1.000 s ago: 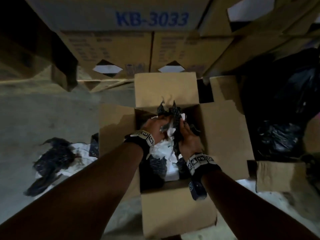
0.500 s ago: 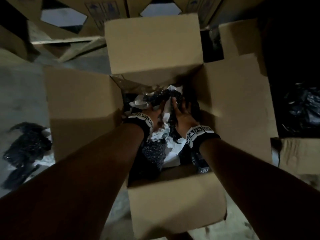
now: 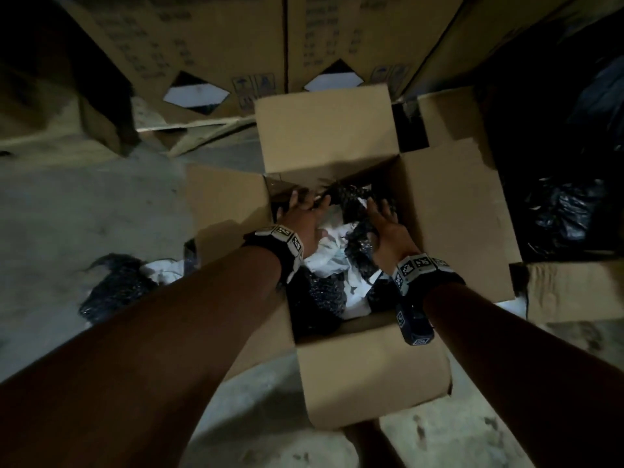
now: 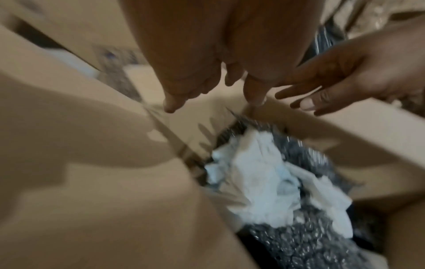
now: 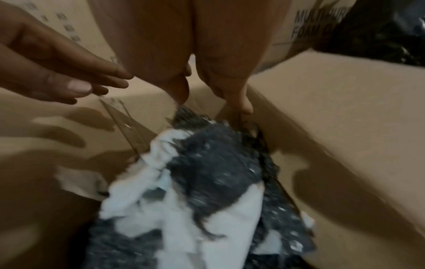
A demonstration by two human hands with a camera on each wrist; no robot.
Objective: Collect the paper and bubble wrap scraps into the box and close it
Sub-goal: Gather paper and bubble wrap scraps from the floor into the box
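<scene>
An open cardboard box (image 3: 371,376) stands on the floor with all its flaps spread out. White paper (image 3: 329,255) and black bubble wrap (image 3: 354,201) lie crumpled inside it. My left hand (image 3: 305,206) hovers over the box's far left corner, fingers straight, holding nothing. Over the far right part my right hand (image 3: 383,214) is the same, fingers extended and empty. The left wrist view shows the left hand (image 4: 214,98) above the paper (image 4: 264,178); the right wrist view shows the right hand (image 5: 214,96) above the bubble wrap (image 5: 214,167). More black bubble wrap (image 3: 111,285) and white paper (image 3: 165,270) lie on the floor, left of the box.
Printed cartons (image 3: 202,45) are stacked right behind the box. Black plastic bags (image 3: 567,211) fill the right side, with a loose cardboard piece (image 3: 574,288) in front of them. Bare concrete floor (image 3: 84,204) stretches to the left.
Both hands held a bundle of black wrap and paper over the box, pushed it down inside, then let go and spread apart. The head view has pulled back.
</scene>
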